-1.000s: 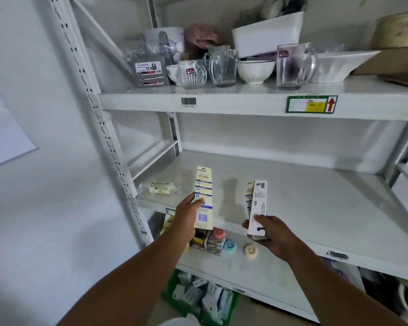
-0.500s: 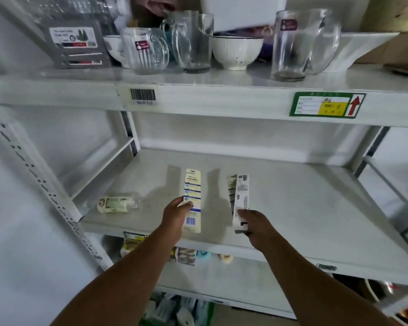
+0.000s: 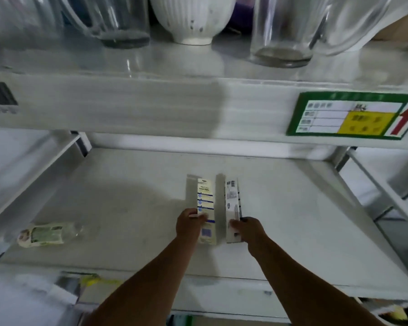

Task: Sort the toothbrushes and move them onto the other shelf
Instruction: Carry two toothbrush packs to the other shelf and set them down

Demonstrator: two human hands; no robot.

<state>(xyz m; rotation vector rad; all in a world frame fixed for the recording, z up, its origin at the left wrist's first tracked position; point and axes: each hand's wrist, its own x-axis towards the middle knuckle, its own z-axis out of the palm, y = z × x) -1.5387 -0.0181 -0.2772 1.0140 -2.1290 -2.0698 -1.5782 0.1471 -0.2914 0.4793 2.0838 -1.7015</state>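
Observation:
Two flat toothbrush packs stand side by side over the middle shelf (image 3: 127, 208). My left hand (image 3: 189, 223) grips the lower part of the yellow-and-blue toothbrush pack (image 3: 206, 201). My right hand (image 3: 249, 229) grips the white toothbrush pack (image 3: 232, 203) near its lower end. The two packs are a small gap apart and point toward the back of the shelf. Their lower ends are at or near the shelf surface; I cannot tell whether they touch it.
A small bottle with a green label (image 3: 45, 234) lies on its side at the shelf's left front. The upper shelf (image 3: 151, 102) hangs close overhead, carrying glass jugs (image 3: 283, 31) and a white bowl (image 3: 191, 17). A green and yellow sticker (image 3: 353, 115) marks its edge.
Both hands have carried the packs up from the lower shelf, forward and deeper over the middle shelf. The packs have come closer together. The camera has moved in toward the shelf.

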